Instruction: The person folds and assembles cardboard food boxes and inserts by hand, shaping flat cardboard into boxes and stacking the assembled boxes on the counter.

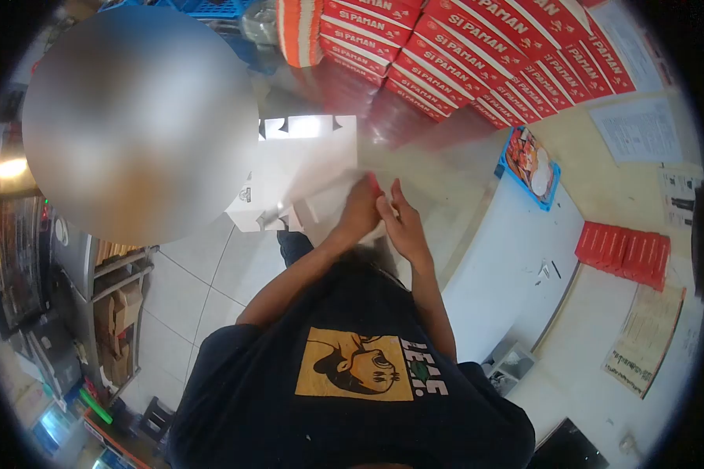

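A flat white cardboard box blank (pixel 321 152) with notched edges lies on the counter, left of and beyond my hands. Closed and partly blurred, my left hand (pixel 358 211) has its fingers around something with a small red part (pixel 374 185) at its top. What this is cannot be made out. Pale, blurred cardboard shows beside and under that hand. My right hand (pixel 404 225) is right beside it, nearly touching, with thumb and forefinger apart and nothing visible between them.
Stacks of red boxes (pixel 446 59) stand at the back. A blue-edged food picture (pixel 532 168) and red packets (pixel 623 255) are on the right. At left, a shelf rack (pixel 117 313) stands on the tiled floor (pixel 184 273); a large blurred circle hides the upper left.
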Demonstrator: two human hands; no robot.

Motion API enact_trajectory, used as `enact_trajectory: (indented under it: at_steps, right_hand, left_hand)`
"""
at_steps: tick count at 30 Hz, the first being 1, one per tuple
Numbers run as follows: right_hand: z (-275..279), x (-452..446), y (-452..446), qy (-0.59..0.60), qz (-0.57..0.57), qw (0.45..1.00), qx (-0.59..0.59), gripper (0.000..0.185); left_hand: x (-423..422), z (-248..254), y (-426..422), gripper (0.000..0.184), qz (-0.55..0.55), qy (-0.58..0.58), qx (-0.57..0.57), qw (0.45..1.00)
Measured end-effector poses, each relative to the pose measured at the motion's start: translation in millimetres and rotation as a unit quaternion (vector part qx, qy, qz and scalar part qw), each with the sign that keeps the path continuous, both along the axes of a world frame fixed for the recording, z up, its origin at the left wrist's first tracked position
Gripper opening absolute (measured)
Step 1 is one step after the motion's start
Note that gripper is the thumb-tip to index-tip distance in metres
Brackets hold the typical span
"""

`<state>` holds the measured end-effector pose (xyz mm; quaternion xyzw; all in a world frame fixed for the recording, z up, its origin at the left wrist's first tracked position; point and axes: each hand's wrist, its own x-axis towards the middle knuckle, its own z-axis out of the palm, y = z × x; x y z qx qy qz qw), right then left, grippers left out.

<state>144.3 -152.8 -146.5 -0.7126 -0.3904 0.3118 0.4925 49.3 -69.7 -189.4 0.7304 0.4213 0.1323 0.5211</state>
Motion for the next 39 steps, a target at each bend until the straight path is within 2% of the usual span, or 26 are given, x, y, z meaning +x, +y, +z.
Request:
enact_trajectory:
  at_steps: [2, 3, 5, 6, 8, 11, 12, 13, 14, 15, 17, 18, 21, 25, 27, 28, 29, 30, 31, 32, 33, 34, 35, 36, 37, 39]
  right_hand:
    - [19.7, 14.5, -0.9, -0.099, 0.095, 0.967, -0.217, 0.052]
    - [17.2, 22.7, -0.6, -0.099, 0.102, 0.966, -0.216, 0.052]
    - [10.4, 45.6, 5.8, -0.28, 0.027, 0.929, -0.242, 0.054]
    - [14.0, 61.1, 7.7, -0.281, 0.03, 0.929, -0.24, 0.054]
    - [24.5, 89.6, 3.9, 0.009, 0.006, 0.939, -0.343, 0.049]
    - [20.5, 115.0, -15.1, 0.045, -0.007, 0.93, -0.365, 0.041]
    - [7.0, 120.2, -25.2, 0.097, 0.011, 0.938, -0.332, 0.041]
    - [3.8, 117.9, -31.8, 0.099, -0.003, 0.936, -0.338, 0.041]
    - [-1.4, 111.6, -35.0, 0.176, 0.001, 0.935, -0.308, 0.04]
    - [-5.8, 104.4, -36.9, 0.252, 0.005, 0.928, -0.273, 0.039]
    - [-17.1, 89.3, -40.6, 0.224, 0.007, 0.935, -0.274, 0.037]
    - [-21.8, 82.3, -41.9, 0.193, 0.021, 0.942, -0.273, 0.036]
    - [-30.1, 67.4, -47.4, 0.165, -0.005, 0.951, -0.259, 0.036]
    - [-42.1, 71.0, -54.2, 0.131, 0.003, 0.955, -0.266, 0.042]
    - [-26.1, 81.1, -55.9, 0.122, 0.101, 0.918, -0.364, 0.045]
    - [-6.3, 89.9, -54.6, 0.12, 0.096, 0.92, -0.361, 0.045]
    - [22.3, 98.2, -54.7, 0.11, 0.135, 0.94, -0.293, 0.042]
    - [46.4, 101.5, -56.2, 0.103, 0.167, 0.954, -0.225, 0.04]
    - [64.1, 105.2, -47.4, -0.031, 0.115, 0.983, -0.137, 0.042]
    - [72.4, 113.6, -34.0, -0.171, 0.05, 0.983, -0.051, 0.045]
    - [62.9, 123.0, -16.1, -0.213, 0.093, 0.973, 0.008, 0.046]
    - [50.4, 130.4, 3.9, -0.268, 0.128, 0.953, 0.061, 0.055]
    - [34.0, 130.8, 22.3, -0.181, 0.192, 0.963, -0.045, 0.069]
    - [24.5, 126.4, 42.7, -0.192, 0.287, 0.925, -0.158, 0.073]
    - [15.9, 121.9, 62.0, -0.208, 0.388, 0.86, -0.258, 0.079]
    - [-24.8, 111.4, 75.0, -0.229, 0.38, 0.874, -0.196, 0.05]
  left_hand:
    - [10.5, -6.6, -27.6, 0.019, -0.045, -0.185, 0.203, 0.961]
    - [16.3, 0.6, -38.3, 0.019, -0.038, -0.182, 0.204, 0.961]
    - [26.2, 20.4, -49.7, 0.022, -0.128, 0.08, 0.168, 0.974]
    - [25.0, 20.7, -49.7, 0.022, -0.124, 0.08, 0.168, 0.975]
    - [24.3, 20.9, -56.2, 0.027, -0.192, 0.086, 0.204, 0.956]
    - [15.5, -27.0, -42.8, 0.021, -0.178, 0.005, 0.243, 0.954]
    - [13.7, -25.5, -40.5, 0.021, -0.19, -0.004, 0.236, 0.953]
    - [11.9, -18.6, -38.0, 0.018, -0.161, -0.024, 0.17, 0.972]
    - [13.6, -12.2, -36.8, 0.014, -0.13, -0.041, 0.103, 0.985]
    - [18.4, -11.3, -37.9, 0.014, -0.14, -0.045, 0.098, 0.984]
    - [24.0, -9.5, -40.4, 0.013, -0.108, -0.077, 0.042, 0.99]
    - [23.6, -1.0, -41.5, 0.013, -0.093, -0.098, -0.037, 0.99]
    - [31.9, 7.1, -47.7, 0.014, -0.081, -0.067, -0.049, 0.993]
    - [33.4, -33.6, -43.7, 0.007, -0.11, -0.106, 0.011, 0.988]
    - [25.7, -45.0, -32.8, 0.017, -0.2, -0.182, 0.037, 0.962]
    - [21.3, -31.7, -23.7, 0.017, -0.205, -0.185, 0.041, 0.96]
    - [11.4, -1.8, -15.2, 0.019, -0.168, -0.123, -0.111, 0.972]
    - [-1.1, 29.3, -8.5, 0.026, -0.131, -0.052, -0.262, 0.955]
    - [-11.2, 58.7, 0.0, 0.021, -0.106, -0.07, -0.152, 0.98]
    - [-15.7, 80.9, 11.5, 0.017, -0.09, -0.096, -0.039, 0.991]
    - [-13.2, 87.6, 28.3, 0.012, -0.084, -0.117, 0.138, 0.98]
    - [-9.1, 91.2, 47.8, 0.012, -0.083, -0.091, 0.212, 0.969]
    - [3.6, 112.4, 60.5, 0.014, -0.096, -0.013, 0.274, 0.957]
    - [13.6, 111.4, 77.2, 0.017, -0.126, -0.058, 0.335, 0.932]
    - [19.6, 100.4, 96.4, 0.019, -0.199, -0.064, 0.4, 0.892]
    - [22.6, 52.2, 134.4, 0.032, -0.313, -0.017, 0.515, 0.798]
